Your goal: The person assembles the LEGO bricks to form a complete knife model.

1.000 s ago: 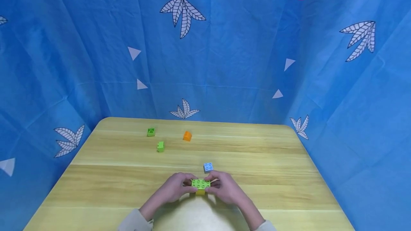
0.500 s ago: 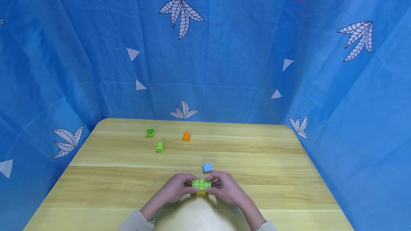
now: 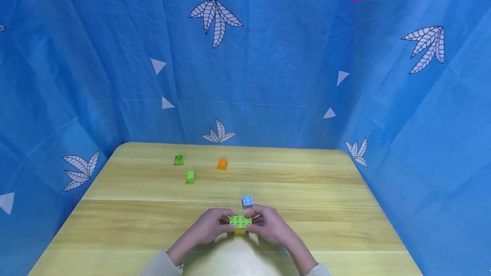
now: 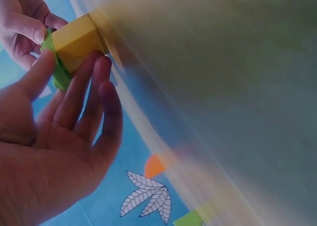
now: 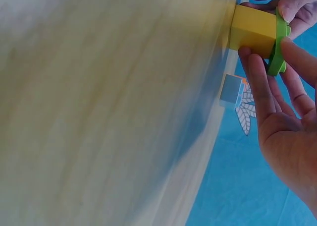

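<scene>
Green brick (image 3: 240, 221) atop yellow block (image 5: 253, 29)

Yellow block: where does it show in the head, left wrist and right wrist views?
Head: the yellow block is near the bottom, about mid-width, mostly hidden.
Left wrist: the yellow block is at upper left.
Right wrist: the yellow block is at upper right.
Shared landmark: the green studded plate, against the block in all three.

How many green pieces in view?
3: the green plate atop the yellow block, pinched by left hand and right hand; the rear green block, back left on the table; the nearer green block, slightly right of that. Hands could hide others.
</scene>
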`<action>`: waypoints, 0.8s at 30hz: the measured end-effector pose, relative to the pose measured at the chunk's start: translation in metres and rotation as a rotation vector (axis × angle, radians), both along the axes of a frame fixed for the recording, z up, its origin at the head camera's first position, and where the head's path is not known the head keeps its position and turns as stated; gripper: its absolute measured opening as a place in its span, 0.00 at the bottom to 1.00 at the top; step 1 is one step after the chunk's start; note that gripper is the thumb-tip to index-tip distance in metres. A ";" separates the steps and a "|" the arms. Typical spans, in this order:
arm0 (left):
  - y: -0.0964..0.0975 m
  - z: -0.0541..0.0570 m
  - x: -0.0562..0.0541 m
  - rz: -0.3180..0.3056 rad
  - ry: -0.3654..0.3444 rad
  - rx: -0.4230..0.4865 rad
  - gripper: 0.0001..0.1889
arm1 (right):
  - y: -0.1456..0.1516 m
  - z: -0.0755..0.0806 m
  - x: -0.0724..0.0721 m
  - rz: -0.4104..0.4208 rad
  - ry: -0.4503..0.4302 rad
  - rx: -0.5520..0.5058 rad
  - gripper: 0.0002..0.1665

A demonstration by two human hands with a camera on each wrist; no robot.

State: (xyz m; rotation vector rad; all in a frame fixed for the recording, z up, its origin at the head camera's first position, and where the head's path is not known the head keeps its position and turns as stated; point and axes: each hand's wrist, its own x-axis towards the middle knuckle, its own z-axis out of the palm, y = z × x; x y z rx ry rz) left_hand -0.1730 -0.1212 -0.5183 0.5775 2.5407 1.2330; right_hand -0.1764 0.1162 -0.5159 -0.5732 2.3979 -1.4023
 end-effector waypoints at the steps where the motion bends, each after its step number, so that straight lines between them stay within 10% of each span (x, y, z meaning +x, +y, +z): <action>1: 0.000 0.000 0.000 0.003 -0.001 -0.005 0.15 | 0.000 0.000 0.000 0.000 0.001 -0.001 0.15; 24: 0.001 0.000 0.001 0.024 -0.008 -0.026 0.16 | 0.003 0.002 -0.003 0.028 0.009 0.019 0.15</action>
